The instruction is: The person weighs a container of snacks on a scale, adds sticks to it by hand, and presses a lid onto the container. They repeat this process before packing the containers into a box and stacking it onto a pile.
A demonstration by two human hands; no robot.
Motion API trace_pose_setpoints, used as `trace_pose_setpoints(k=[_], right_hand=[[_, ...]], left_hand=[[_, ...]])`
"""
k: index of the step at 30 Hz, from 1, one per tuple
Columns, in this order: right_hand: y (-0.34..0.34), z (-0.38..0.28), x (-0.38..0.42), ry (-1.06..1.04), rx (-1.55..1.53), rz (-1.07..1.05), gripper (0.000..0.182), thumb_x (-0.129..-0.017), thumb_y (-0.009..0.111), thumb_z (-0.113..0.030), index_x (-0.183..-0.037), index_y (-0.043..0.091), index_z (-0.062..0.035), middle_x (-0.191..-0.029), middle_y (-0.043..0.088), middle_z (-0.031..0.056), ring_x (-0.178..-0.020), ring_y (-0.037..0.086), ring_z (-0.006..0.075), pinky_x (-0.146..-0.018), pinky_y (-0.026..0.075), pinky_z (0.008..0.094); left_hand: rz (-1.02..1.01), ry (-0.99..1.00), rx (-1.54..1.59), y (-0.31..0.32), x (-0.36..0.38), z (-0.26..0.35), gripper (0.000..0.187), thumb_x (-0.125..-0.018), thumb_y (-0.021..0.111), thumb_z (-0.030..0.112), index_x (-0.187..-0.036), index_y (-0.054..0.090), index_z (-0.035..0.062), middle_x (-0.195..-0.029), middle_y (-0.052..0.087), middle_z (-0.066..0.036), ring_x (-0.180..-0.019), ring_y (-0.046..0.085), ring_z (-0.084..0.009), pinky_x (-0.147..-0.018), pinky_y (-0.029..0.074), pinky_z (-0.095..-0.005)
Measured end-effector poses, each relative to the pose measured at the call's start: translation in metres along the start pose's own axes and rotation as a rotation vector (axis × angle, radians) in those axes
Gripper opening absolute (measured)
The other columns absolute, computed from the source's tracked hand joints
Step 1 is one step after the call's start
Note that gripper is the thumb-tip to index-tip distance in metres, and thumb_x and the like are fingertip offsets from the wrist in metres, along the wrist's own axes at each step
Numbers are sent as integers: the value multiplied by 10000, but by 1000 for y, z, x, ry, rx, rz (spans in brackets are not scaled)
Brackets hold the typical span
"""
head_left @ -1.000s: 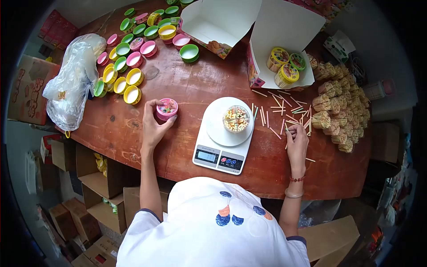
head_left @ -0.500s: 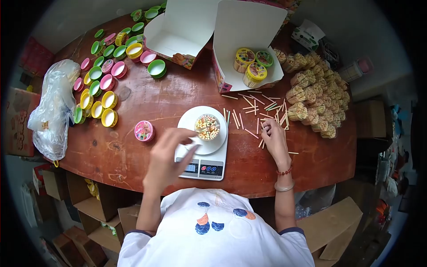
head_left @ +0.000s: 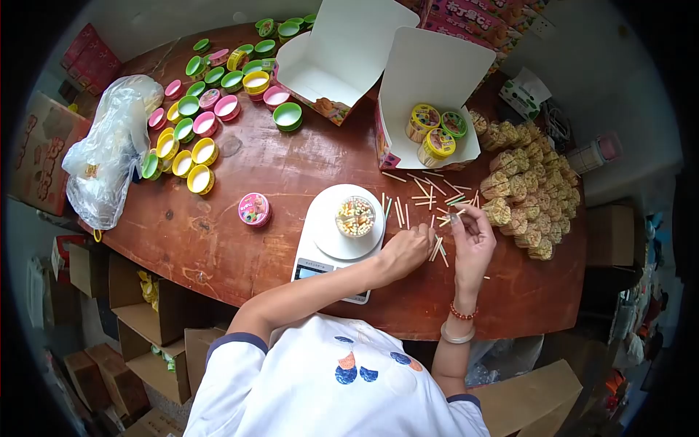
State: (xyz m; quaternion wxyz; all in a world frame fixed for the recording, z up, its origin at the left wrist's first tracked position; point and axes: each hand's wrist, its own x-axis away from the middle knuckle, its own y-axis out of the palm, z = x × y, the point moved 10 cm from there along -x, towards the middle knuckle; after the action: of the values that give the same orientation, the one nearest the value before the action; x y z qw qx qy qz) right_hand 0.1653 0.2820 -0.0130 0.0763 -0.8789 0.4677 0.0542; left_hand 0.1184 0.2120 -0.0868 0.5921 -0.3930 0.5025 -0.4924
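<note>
A round clear cup packed with upright candy sticks [head_left: 355, 217] stands on the white kitchen scale [head_left: 326, 246]. My left hand [head_left: 408, 253] reaches across in front of the scale, its fingers closed at the loose sticks [head_left: 439, 249] on the table; what they grip is hidden. Just to the right, my right hand [head_left: 475, 237] is raised with thumb and fingertips pinched around a thin stick [head_left: 457, 213]. A pink round lid [head_left: 255, 209] lies left of the scale.
Many open green, pink and yellow lids [head_left: 204, 151] spread over the back left, beside a plastic bag [head_left: 109, 156]. An open white box [head_left: 429, 73] holds several filled tubs [head_left: 437, 146]. Bundled sticks [head_left: 528, 182] are stacked at the right.
My left hand has moved right from over the scale to the loose sticks. My right hand has lifted a little, a stick now showing at its fingertips. The head view has shifted.
</note>
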Motion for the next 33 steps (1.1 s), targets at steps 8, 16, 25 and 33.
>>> trace_pose_setpoints(k=[8, 16, 25, 33], right_hand=[[86, -31, 0, -203, 92, -141, 103, -916, 728, 11, -1013, 760, 0, -894, 751, 58, -780, 685, 91, -707, 554, 249], [128, -39, 8, -380, 282, -227, 143, -866, 747, 39, -1000, 767, -6, -854, 725, 82, -681, 612, 123, -605, 461, 279], [106, -51, 6, -341, 293, -177, 135, -844, 766, 36, -971, 767, -11, -804, 711, 95, -694, 640, 166, -609, 497, 297], [126, -40, 19, -386, 322, -300, 163, -839, 767, 39, -988, 787, -22, -819, 704, 69, -760, 651, 168, -659, 517, 284]], left_hand=[[248, -153, 880, -152, 90, -46, 287, -884, 674, -15, -1161, 601, -1, -920, 689, -148, -782, 729, -274, -661, 586, -362], [649, -547, 609, -168, 137, -144, 230, -865, 736, -30, -1085, 726, 39, -974, 762, -66, -710, 684, -131, -576, 513, -286], [533, -410, 484, -148, 117, -138, 242, -837, 768, 21, -1073, 735, 61, -945, 735, -73, -795, 647, -224, -719, 542, -359], [575, -429, 449, -169, 129, -137, 219, -849, 741, 10, -1063, 739, 55, -994, 695, -105, -966, 655, -279, -833, 536, -408]])
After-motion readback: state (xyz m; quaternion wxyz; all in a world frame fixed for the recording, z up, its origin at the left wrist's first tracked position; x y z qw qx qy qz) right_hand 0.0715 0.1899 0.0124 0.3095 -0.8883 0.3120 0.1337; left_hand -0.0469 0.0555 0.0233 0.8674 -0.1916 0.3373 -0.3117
